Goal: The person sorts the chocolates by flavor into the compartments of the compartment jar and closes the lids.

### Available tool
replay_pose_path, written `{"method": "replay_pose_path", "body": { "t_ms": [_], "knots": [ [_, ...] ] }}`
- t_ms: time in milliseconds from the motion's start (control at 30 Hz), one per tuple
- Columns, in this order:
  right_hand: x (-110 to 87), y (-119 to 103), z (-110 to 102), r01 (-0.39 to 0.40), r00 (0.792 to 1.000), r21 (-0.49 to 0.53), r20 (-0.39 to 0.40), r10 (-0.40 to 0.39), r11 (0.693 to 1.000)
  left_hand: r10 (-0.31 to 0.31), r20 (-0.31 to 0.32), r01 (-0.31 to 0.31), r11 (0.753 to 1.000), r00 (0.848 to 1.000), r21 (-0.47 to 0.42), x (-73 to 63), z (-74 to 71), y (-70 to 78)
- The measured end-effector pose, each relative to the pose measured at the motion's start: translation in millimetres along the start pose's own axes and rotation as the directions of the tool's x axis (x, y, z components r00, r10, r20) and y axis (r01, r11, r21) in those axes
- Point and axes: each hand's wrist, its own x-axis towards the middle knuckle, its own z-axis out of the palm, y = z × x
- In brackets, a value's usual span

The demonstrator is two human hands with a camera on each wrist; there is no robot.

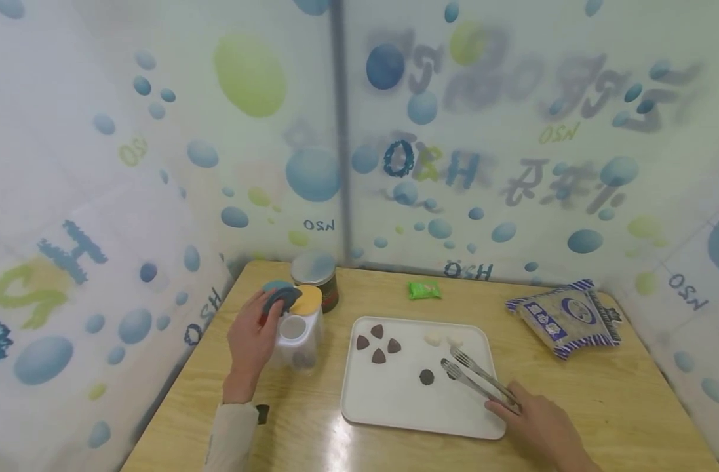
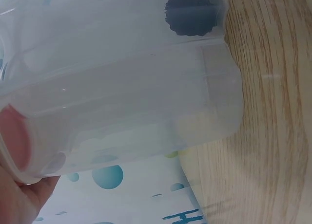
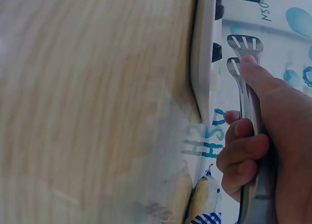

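Observation:
My left hand (image 1: 252, 337) is at the top of a clear plastic canister (image 1: 300, 351) with coloured lids, and pinches a raised dark blue lid (image 1: 282, 298). The round opening below that lid is uncovered. Through the canister wall, the left wrist view shows a dark scalloped cookie (image 2: 191, 13) low down. My right hand (image 1: 539, 419) grips metal tongs (image 1: 483, 380), their slotted tips slightly apart over a white tray (image 1: 394, 410). One dark round cookie lies by the tips, partly hidden; another dark cookie (image 1: 427, 377) lies left of it. Several brown triangular pieces (image 1: 379, 356) and two pale pieces (image 1: 432, 338) also lie there.
Behind the canister stands a round tin (image 1: 330, 292). A small green packet (image 1: 424, 290) lies behind the tray, and a blue-and-white bag (image 1: 565, 318) lies at the back right. Printed translucent walls surround the wooden table (image 1: 300, 419).

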Motion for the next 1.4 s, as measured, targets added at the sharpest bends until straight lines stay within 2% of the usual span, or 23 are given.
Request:
{"method": "replay_pose_path", "body": {
  "t_ms": [133, 367, 633, 867, 1067, 1400],
  "knots": [
    [0.3, 6, 4, -0.019, 0.999, -0.011, 0.026, 0.019, 1.0, -0.005, -0.002, 0.005, 1.0, 1.0, 0.0, -0.7, -0.3, 0.3],
    [1.8, 14, 10, 0.02, 1.0, -0.044, 0.0, -0.02, 0.999, -0.004, 0.007, 0.004, 1.0, 1.0, 0.007, -0.3, 0.2, 0.9],
    [9.5, 13, 14, -0.025, 0.998, -0.065, 0.048, 0.028, 0.998, -0.008, -0.007, 0.008, 1.0, 1.0, 0.004, -0.8, -1.2, 0.9],
    [7.7, 14, 17, -0.007, 1.0, -0.066, 0.021, 0.009, 0.998, -0.009, 0.005, 0.009, 1.0, 1.0, 0.003, 0.3, -0.3, 1.4],
    [3.9, 14, 15, -0.003, 1.0, -0.046, -0.021, 0.002, 0.999, -0.009, 0.01, 0.009, 1.0, 1.0, 0.0, -0.1, 0.4, 2.4],
    [3.0, 13, 9, -0.008, 1.0, -0.074, 0.023, 0.01, 0.997, -0.016, 0.02, 0.016, 1.0, 1.0, -0.001, 0.6, -0.4, 2.9]
  ]
}}
